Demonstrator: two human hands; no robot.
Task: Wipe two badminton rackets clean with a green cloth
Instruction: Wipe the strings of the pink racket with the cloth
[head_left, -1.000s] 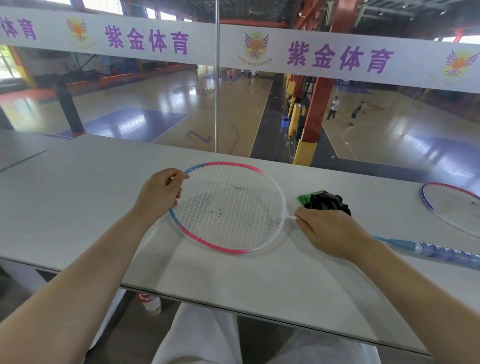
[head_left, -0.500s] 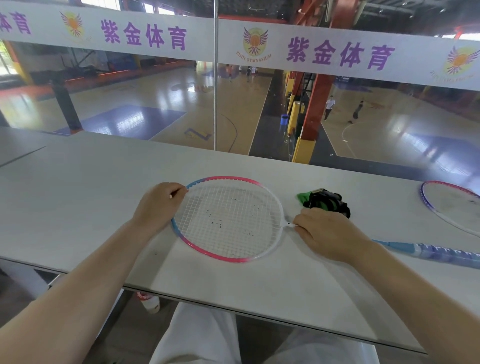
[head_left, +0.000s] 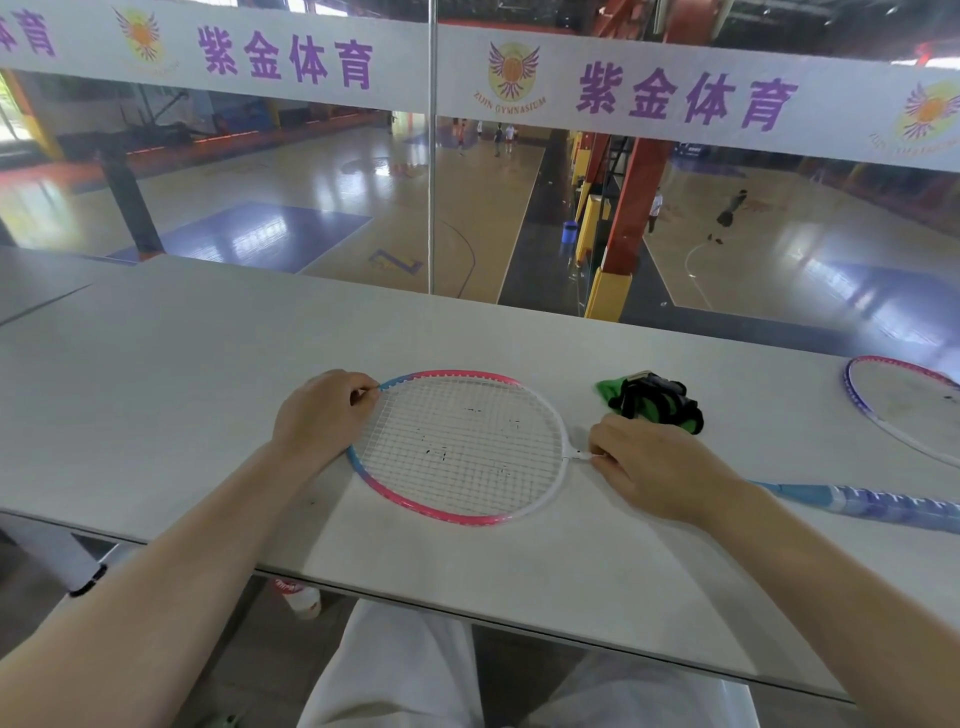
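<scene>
While lying flat near the front edge of the grey table (head_left: 156, 395): pink, blue and white racket (head_left: 462, 447), head to the left, shaft running right.
Strings: white, flecked with small dark specks (mostly right of centre and low).
Left hand (head_left: 319, 415): at the upper-left of the frame, fingers curled over the rim, fingertips pinching it where blue meets pink.
Right hand (head_left: 660, 470): at the throat just right of the head, fingers curled together, tips pinching the thin white shaft; palm side hidden, so cannot tell how far round the thumb goes.
Handle (head_left: 878, 506): pale blue grip tape, emerging from behind the right wrist and reaching the right edge of view.
Green cloth (head_left: 649, 402): bunched in a small heap with black parts showing, on the table just beyond the right hand, close to the knuckles; touching or not, cannot tell.
Second racket (head_left: 904, 402): far right, purple and pink rim, only part of the head in view, well apart from the first head; a few dark marks on its strings.
Beyond the table: glass panel with a white banner (head_left: 675, 88) in purple characters, and a sports hall floor below.
Under the table: white trousers (head_left: 395, 670) and a bottle (head_left: 298, 597) with a red label.
</scene>
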